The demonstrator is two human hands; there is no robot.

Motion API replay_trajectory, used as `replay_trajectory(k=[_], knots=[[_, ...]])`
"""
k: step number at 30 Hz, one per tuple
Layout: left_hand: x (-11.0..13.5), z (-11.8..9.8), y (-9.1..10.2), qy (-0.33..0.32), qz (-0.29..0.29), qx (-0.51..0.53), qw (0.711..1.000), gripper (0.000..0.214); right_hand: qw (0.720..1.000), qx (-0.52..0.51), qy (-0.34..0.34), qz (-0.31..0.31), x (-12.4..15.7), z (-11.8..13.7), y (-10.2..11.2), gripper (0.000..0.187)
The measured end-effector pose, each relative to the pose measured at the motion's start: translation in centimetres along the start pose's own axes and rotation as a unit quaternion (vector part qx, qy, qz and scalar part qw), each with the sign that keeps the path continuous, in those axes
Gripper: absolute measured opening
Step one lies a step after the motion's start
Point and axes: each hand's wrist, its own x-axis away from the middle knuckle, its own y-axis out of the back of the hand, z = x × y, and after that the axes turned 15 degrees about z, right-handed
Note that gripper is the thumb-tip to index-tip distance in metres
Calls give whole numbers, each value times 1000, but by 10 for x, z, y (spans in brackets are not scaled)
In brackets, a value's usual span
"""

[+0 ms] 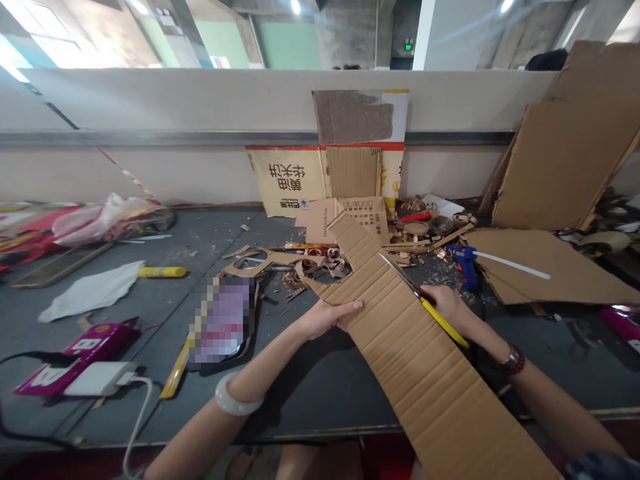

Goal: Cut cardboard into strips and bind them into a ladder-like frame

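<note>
My left hand [334, 316] grips the left edge of a long cardboard strip [425, 373], its thumb lying on top and the other fingers hidden beneath. The strip slants from the lower right up toward the middle of the table, with a curved cut-out in its upper left side. In my right hand [447, 305] is a pair of scissors [440, 320] with yellow handles. One blade shows over the strip's right edge, its tip pointing up and left. The other blade is hidden under the cardboard.
A phone [225, 323], a utility knife [177, 367], a yellow tube [163, 272] and a purple power strip [95, 347] with a white charger [100, 380] lie left. A blue glue gun [466, 263] sits right, near cardboard sheets [560, 267]. Cardboard scraps [310, 263] litter the middle.
</note>
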Motion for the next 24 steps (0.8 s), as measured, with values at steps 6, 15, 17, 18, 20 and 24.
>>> replay_trajectory(k=[6, 15, 17, 18, 20, 24], knots=[[0, -1, -1, 3, 8, -4, 1000, 49, 1000, -1, 16, -3, -2, -4, -2, 14], [0, -3, -1, 8, 19, 20, 1000, 49, 999, -36, 31, -18, -14, -18, -11, 22], [0, -4, -1, 11, 21, 25, 999, 50, 997, -61, 35, -11, -14, -18, -10, 23], [0, -4, -1, 14, 20, 25, 999, 49, 997, -70, 37, -4, -14, -18, -8, 22], [0, -5, -1, 20, 18, 25, 999, 48, 996, -77, 44, 10, -11, -17, -4, 22], [0, -5, 0, 22, 14, 35, 999, 47, 991, -112, 42, 65, -1, -9, 9, 28]])
